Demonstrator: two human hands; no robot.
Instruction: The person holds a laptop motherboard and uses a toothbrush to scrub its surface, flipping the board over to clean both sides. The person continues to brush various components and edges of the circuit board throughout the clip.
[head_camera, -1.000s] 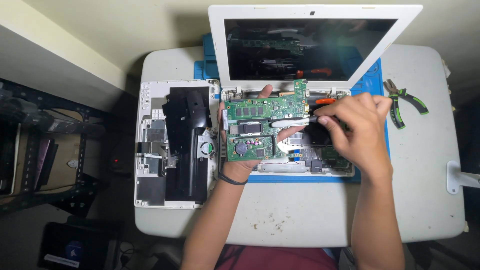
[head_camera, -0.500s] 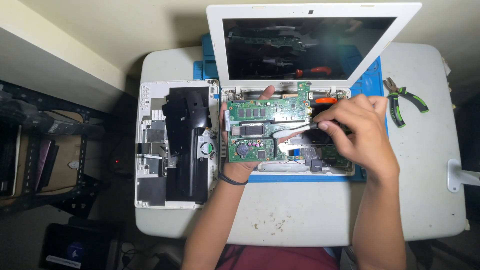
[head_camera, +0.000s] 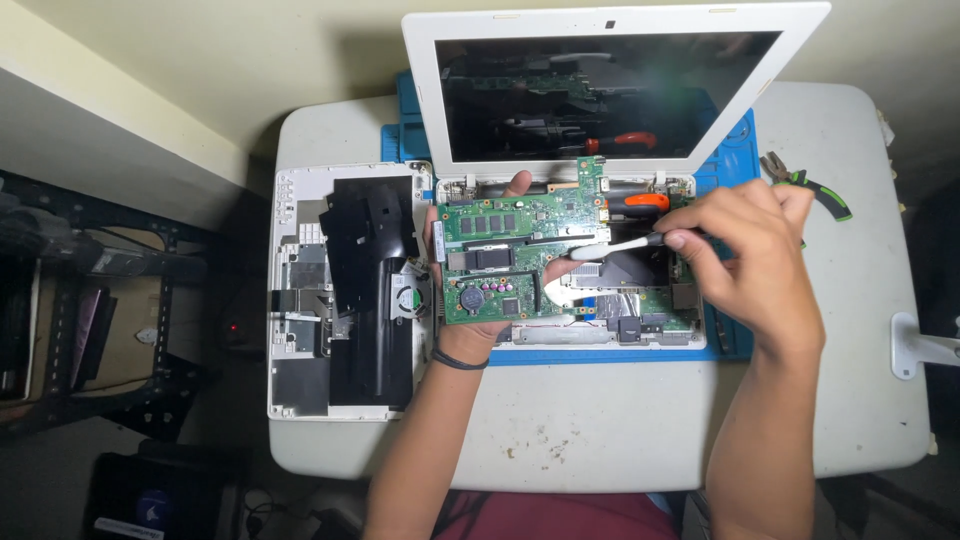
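Circuit board (head_camera: 520, 255) atop left hand (head_camera: 470, 340); right hand (head_camera: 745, 260) beside, holding brush (head_camera: 612, 247).

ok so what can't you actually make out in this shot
All head view:
- Laptop base: much of it hidden under the green board and right hand.
- Left hand: palm under the board, so its grip is unclear.
- White tool: its rear end is buried in the right fingers.
- Board parts: too small to identify.
- Pliers: partly behind the right hand.
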